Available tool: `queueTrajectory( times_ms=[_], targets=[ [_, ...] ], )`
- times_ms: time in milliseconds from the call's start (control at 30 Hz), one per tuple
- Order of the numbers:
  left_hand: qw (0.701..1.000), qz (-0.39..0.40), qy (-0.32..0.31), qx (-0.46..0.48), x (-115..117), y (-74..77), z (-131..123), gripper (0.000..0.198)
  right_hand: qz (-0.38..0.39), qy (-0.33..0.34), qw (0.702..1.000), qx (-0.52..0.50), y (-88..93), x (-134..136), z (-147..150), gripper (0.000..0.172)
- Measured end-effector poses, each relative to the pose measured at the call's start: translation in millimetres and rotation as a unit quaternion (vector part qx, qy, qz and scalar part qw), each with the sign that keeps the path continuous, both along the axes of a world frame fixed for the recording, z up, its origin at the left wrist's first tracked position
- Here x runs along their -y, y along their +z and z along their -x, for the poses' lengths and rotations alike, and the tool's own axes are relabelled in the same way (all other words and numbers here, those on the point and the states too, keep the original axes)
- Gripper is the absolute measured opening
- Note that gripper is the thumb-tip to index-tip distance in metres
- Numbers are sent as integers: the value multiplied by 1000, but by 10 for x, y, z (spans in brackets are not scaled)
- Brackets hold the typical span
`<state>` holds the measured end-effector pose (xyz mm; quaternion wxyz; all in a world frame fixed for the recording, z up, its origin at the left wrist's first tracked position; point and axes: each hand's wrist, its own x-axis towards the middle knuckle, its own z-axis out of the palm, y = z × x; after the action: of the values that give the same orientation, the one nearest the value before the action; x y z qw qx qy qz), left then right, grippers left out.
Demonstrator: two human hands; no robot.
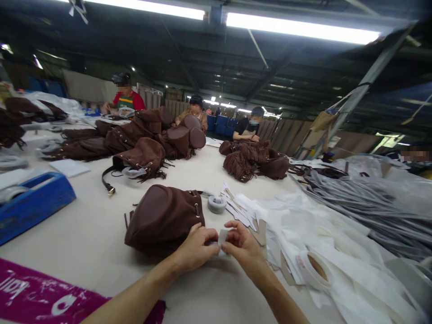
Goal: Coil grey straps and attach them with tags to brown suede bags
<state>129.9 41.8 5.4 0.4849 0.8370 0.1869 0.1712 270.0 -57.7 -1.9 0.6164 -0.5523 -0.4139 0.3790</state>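
Observation:
A brown drawstring bag (165, 216) lies on its side in front of me, its cord threaded through metal eyelets at the mouth. Just right of the bag, my left hand (197, 245) has thumb and fingers pinched together; something pale shows under them, too hidden to name. My right hand (245, 245) holds a small white piece (222, 236), like paper or tape, between thumb and fingers. Both hands nearly meet at this piece. Behind them, a grey wrapped coil (217, 204) rests beside the bag's mouth.
Paper strips (238, 209), white sheets and a tape roll (315, 270) cover the right side. More brown bags (140, 157) lie further back. At left stand a blue tape dispenser (37, 202) and a purple plastic sheet (40, 292). Several co-workers sit across the table.

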Motion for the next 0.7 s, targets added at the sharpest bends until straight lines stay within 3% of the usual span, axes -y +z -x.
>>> queueTrajectory(
  times_ms=[67,200,333,533,633,700],
  targets=[
    [1000,-5,19,-7,14,-14,-22,9,23,8,1000,-13,61,-11,-16,45],
    [1000,-13,23,-7,42,11,-43,7,80,38,996,21,156,-28,-80,22],
    [999,-29,28,-15,39,30,-44,8,103,30,988,107,147,-20,-106,10],
    [997,27,41,-57,-25,29,-78,12,6,-74,937,341,63,34,0,15],
    [996,37,42,-65,-13,20,-110,15,-29,-89,930,355,11,37,-12,15],
    [997,29,45,-55,10,6,-124,14,-7,-52,946,319,-5,28,-59,12]
  ],
)
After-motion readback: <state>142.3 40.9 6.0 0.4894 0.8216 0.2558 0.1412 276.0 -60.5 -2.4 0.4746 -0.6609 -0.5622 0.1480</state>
